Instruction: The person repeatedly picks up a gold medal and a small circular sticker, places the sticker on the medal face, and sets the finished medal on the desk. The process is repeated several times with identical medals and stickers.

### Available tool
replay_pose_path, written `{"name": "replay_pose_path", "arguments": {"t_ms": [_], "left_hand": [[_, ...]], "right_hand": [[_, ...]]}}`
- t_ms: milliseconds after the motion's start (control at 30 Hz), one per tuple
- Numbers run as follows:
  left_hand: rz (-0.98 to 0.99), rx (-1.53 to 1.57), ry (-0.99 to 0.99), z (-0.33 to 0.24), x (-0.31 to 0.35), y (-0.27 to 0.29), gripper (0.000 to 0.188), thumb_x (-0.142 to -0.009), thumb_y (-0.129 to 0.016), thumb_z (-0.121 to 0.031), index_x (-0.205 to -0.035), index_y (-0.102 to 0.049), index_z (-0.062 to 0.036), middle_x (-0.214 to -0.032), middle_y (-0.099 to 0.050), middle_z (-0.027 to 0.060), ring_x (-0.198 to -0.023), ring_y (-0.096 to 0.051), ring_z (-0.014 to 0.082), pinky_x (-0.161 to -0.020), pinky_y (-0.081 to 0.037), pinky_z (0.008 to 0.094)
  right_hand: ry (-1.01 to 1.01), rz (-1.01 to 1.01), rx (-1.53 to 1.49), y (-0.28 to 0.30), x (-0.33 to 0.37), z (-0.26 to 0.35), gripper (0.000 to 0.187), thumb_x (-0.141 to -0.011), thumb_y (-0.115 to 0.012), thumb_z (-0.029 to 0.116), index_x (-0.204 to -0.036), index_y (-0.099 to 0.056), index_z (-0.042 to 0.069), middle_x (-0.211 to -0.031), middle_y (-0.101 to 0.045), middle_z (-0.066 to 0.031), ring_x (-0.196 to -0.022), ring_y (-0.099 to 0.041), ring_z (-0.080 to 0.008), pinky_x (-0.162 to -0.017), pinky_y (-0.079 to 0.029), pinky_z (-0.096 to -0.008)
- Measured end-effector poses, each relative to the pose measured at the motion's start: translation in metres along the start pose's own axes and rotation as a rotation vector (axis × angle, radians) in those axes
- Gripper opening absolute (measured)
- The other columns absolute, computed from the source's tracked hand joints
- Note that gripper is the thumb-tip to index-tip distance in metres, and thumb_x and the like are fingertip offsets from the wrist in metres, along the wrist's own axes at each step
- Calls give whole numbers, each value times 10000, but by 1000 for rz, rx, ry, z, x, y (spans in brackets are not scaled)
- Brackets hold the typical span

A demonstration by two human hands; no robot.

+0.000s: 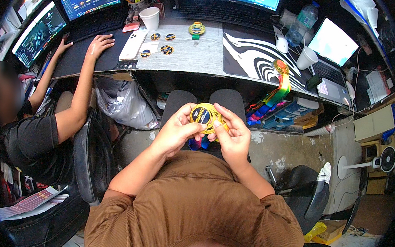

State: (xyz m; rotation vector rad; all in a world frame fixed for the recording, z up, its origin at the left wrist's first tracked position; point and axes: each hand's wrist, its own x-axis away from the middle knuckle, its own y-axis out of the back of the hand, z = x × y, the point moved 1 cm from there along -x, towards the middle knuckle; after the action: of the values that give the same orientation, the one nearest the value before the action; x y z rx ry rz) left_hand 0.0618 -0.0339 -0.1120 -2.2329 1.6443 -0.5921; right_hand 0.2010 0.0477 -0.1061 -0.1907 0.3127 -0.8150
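From where I stand, the gold medal is above the person's lap, gripped by both hands: the left hand closes on its left side, thumb at the lower edge of the dark round sticker, and the right hand clasps its right rim. Neither is nearer; being round, it has no long axis. Ahead lies the grey desk, bearing loose stickers; leftward sits a co-worker.

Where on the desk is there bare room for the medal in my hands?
The gray desk is bare between the round stickers and patterned mat, in front of the green-ribboned medal; your held medal could probably lie there. The right side is crowded: water bottle, mouse, white cup, laptop.
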Motion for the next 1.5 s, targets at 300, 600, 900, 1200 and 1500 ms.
{"name": "replay_pose_path", "arguments": {"t_ms": [300, 600, 900, 1200, 1500], "left_hand": [[-61, -92, -16, -3, -1, -5, 175, -859, -664, -100, -956, -519, -84, -811, -616, 14, -623, -564, 54, -515, -450, 180], [-204, -255, -66, -2, -7, -11, 162, -866, -676, -155, -858, -537, -71, -671, -594, 17, -495, -531, 46, -416, -405, 182], [-295, -344, -187, 10, -14, -11, 126, -920, -594, -169, -883, -546, -59, -733, -607, 13, -523, -524, 36, -414, -411, 184], [-349, -346, -166, 11, -12, -10, 237, -995, -469, -242, -913, -563, -41, -666, -569, 5, -479, -502, 46, -400, -390, 199], [-284, -582, -161, -17, 0, 26, 276, -1000, -472, -318, -1057, -559, -62, -679, -566, -5, -457, -496, 50, -384, -375, 195]], "right_hand": [[-68, 40, -51, 4, -3, -3, 388, -918, -534, -35, -1305, -499, -31, -1091, -647, -146, -731, -616, -83, -626, -516, -201], [-151, 38, -178, 5, -6, -16, 389, -918, -555, 2, -1301, -500, -27, -997, -664, -126, -640, -600, -84, -582, -505, -208], [-199, -27, -233, 3, -9, -24, 387, -912, -546, -3, -1296, -503, -30, -916, -666, -102, -609, -598, -82, -550, -497, -205], [-231, -12, -239, 5, -11, -28, 378, -914, -517, -15, -1291, -498, -35, -901, -659, -99, -605, -592, -82, -542, -501, -207], [-387, 399, 59, 28, -24, -13, 517, -914, -588, 64, -1386, -383, 13, -794, -652, -41, -553, -523, -47, -451, -380, -186]]}}
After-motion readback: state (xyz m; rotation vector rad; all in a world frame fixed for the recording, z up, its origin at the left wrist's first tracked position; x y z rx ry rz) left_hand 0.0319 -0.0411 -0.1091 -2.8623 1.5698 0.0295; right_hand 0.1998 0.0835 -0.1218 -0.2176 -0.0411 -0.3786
